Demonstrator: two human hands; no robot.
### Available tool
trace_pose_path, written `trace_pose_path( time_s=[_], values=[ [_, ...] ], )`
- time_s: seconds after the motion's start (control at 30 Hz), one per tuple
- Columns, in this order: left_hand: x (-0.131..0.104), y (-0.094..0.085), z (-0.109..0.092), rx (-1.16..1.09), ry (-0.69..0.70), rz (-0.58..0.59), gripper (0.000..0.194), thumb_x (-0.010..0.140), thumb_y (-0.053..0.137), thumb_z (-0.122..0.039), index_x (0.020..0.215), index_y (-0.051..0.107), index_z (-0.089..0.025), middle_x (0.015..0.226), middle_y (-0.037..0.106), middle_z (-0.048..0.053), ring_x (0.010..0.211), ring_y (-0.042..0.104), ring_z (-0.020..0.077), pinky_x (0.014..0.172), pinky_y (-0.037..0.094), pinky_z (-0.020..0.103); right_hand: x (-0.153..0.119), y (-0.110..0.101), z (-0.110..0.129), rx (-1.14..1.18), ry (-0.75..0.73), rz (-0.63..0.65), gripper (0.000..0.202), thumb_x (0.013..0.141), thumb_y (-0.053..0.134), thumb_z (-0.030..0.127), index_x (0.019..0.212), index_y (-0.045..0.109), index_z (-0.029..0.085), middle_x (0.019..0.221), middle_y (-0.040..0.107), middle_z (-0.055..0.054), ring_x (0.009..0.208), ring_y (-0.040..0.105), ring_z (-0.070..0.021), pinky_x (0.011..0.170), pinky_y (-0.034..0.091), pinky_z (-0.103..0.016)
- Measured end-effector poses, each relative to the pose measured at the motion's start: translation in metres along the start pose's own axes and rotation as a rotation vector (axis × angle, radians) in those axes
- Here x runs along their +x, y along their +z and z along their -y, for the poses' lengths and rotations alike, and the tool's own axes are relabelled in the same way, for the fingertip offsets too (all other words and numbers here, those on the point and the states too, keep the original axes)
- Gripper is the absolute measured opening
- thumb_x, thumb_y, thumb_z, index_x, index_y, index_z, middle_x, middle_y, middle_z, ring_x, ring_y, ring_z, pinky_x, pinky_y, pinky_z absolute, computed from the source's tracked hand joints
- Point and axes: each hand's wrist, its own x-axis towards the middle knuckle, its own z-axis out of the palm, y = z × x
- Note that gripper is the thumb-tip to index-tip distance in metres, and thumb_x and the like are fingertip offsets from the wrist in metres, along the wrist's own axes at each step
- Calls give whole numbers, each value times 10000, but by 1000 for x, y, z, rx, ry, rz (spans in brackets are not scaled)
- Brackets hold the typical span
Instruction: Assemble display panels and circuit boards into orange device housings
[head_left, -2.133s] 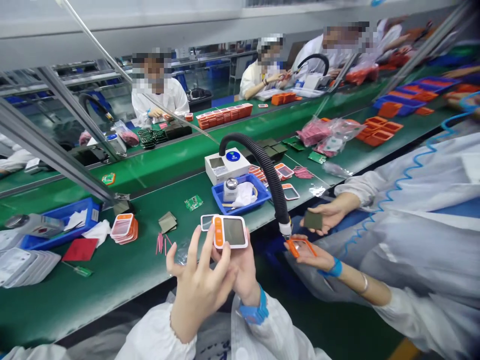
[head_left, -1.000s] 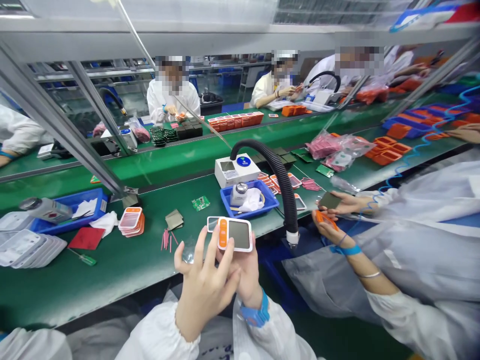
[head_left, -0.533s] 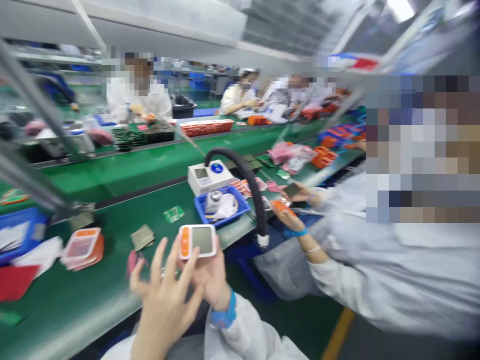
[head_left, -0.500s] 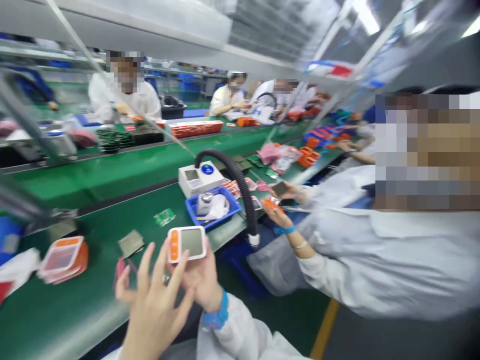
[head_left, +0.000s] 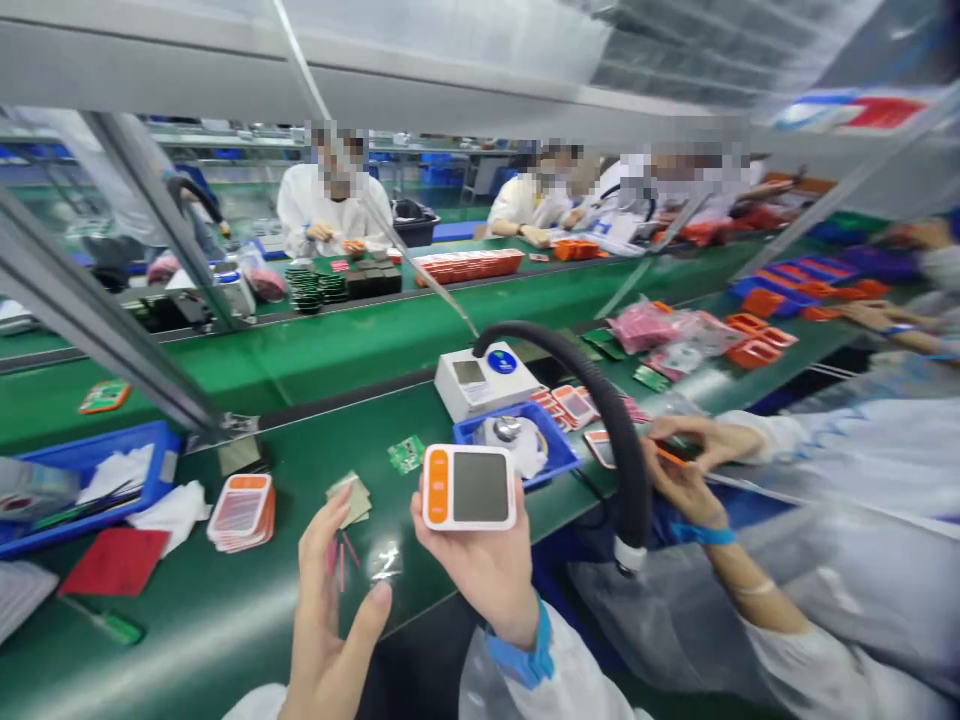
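My right hand (head_left: pixel 480 575) is closed around a white electronic device (head_left: pixel 470 488) with a grey display and an orange button strip, screen facing me. To its left, my left hand (head_left: pixel 330 610) is raised with thumb and fingers apart. A shiny piece of clear film (head_left: pixel 385 560) shows just above the left thumb; whether they touch I cannot tell. Past the left fingertips, a small stack of greyish square sheets (head_left: pixel 352 500) lies on the green bench (head_left: pixel 300 455). Beyond the device lies a green circuit board (head_left: pixel 406 454).
Left on the bench are stacked orange-and-white frames (head_left: pixel 241 512), a red sheet (head_left: pixel 116 562), a green-handled screwdriver (head_left: pixel 116 625) and a blue tray (head_left: pixel 161 465). A black flexible hose (head_left: pixel 622 440) arches from near a white box (head_left: pixel 480 385). A co-worker's hands (head_left: pixel 690 470) work at right.
My left hand has moved off the device's screen and down to the left. The view has turned left, showing more of the bench. My right hand keeps holding the device.
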Motion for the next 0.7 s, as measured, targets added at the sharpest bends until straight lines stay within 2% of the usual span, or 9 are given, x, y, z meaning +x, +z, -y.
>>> trace_pose_path(
  time_s=[0.13, 0.3, 0.4, 0.47, 0.5, 0.6, 0.63, 0.7],
  values=[
    [13, -17, -2, -84, -11, -91, 496, 875, 550, -290, 1349, 413, -343, 1479, 411, 40, 1391, 333, 256, 1087, 317, 380, 15, 4, -14, 11, 97, 14, 505, 685, 743, 556, 1064, 698, 225, 1159, 706, -11, 1097, 644, -207, 1022, 443, -350],
    [25, -29, 9, -64, 60, -60, 503, 861, 563, -361, 1344, 439, -296, 1489, 389, 87, 1404, 291, 309, 1092, 304, 454, 37, -1, -32, -40, 199, 25, 555, 689, 712, 596, 1101, 689, 224, 1190, 689, -37, 1115, 632, -220, 1052, 421, -386],
    [33, -30, 19, -212, -9, -76, 524, 812, 629, -395, 1306, 483, -296, 1473, 412, 84, 1396, 302, 310, 1088, 308, 443, 50, -4, -36, -160, 173, -17, 505, 710, 689, 601, 1053, 706, 231, 1155, 702, -61, 1070, 648, -243, 1038, 428, -450],
    [43, -30, 26, -495, -165, -81, 536, 772, 654, -447, 1265, 509, -298, 1430, 467, 81, 1336, 394, 315, 1035, 371, 434, 56, -5, -34, -354, 73, -48, 389, 685, 745, 536, 962, 727, 264, 1090, 722, -46, 1022, 661, -263, 993, 454, -500],
    [49, -30, 29, -674, -292, -63, 535, 768, 636, -480, 1251, 511, -288, 1386, 511, 90, 1282, 459, 319, 998, 405, 441, 58, -5, -32, -502, 14, -49, 322, 653, 792, 477, 897, 735, 275, 1082, 722, -41, 1029, 656, -274, 983, 457, -512],
    [69, -28, 40, -1125, -787, 46, 498, 839, 481, -518, 1234, 509, -217, 1162, 645, 115, 1073, 611, 304, 895, 472, 456, 63, -4, -24, -1145, -126, -11, 254, 549, 878, 296, 756, 733, 270, 1200, 660, -61, 1136, 593, -318, 1016, 421, -528],
    [75, -26, 44, -1204, -930, 78, 492, 865, 434, -510, 1226, 518, -186, 1078, 668, 117, 1008, 638, 294, 871, 483, 452, 64, -4, -22, -1379, -149, 21, 248, 549, 877, 270, 751, 733, 264, 1245, 628, -74, 1165, 567, -332, 1023, 412, -535],
    [84, -20, 51, -1272, -1087, 112, 475, 900, 389, -481, 1189, 552, -140, 952, 684, 110, 869, 669, 265, 819, 502, 429, 66, -6, -19, -1761, -183, 119, 200, 614, 836, 260, 785, 732, 256, 1270, 598, -96, 1197, 532, -341, 1015, 415, -541]
  ],
)
